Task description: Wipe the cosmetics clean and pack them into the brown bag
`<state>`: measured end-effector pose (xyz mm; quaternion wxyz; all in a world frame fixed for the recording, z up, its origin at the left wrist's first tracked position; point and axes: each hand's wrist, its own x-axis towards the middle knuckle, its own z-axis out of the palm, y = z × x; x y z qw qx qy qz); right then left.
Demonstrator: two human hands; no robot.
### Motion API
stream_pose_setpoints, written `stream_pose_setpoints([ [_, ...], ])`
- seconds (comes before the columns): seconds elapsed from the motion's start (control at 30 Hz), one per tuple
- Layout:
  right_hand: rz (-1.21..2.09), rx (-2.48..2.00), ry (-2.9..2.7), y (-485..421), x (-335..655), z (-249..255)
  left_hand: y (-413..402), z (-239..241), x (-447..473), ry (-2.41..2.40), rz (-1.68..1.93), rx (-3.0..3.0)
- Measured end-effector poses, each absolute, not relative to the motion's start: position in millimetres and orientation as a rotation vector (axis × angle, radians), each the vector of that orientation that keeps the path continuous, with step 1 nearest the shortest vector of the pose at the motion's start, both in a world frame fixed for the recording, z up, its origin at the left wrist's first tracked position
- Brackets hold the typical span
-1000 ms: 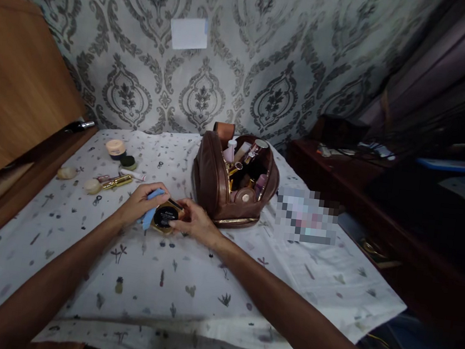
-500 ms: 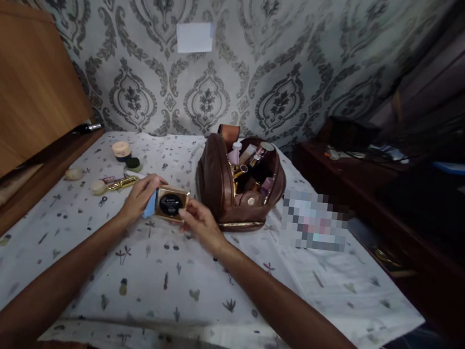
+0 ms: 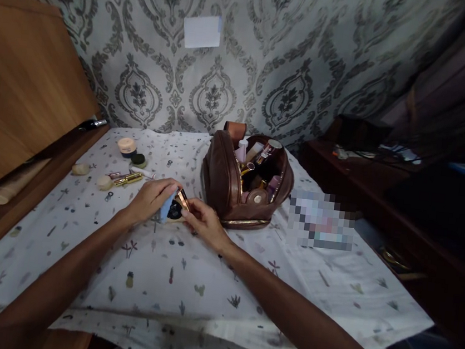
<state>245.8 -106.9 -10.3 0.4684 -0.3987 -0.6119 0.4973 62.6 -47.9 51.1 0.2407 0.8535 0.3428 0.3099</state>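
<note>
Both my hands meet over a small gold-and-black compact [image 3: 177,208] on the patterned white cloth [image 3: 186,281]. My left hand [image 3: 152,199] presses a blue cloth [image 3: 165,208] against the compact's left side, fingers curled around it. My right hand [image 3: 205,223] pinches the compact's right edge, tilting it on edge. Just behind them stands an open brown leather cosmetic bag [image 3: 219,176], packed with bottles and tubes.
Loose cosmetics lie at the left back of the cloth: a round jar [image 3: 126,145], a dark small pot [image 3: 138,160], a gold tube [image 3: 129,179], pale sponges [image 3: 104,182]. A wooden board [image 3: 19,94] leans at left. A dark wooden shelf [image 3: 379,213] runs along the right. A blurred patch [image 3: 322,221] lies by the bag.
The compact was lifted face-up toward me, then turned onto its edge, while the left hand kept the blue cloth on it. The view shifted slightly.
</note>
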Motion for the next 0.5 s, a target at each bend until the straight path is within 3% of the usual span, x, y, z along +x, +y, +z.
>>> stream_pose_setpoints([
  [0.5, 1.381, -1.027, -1.475, -104, 246, -16, -44, 29, 68, 1.143, 1.141, 2.086],
])
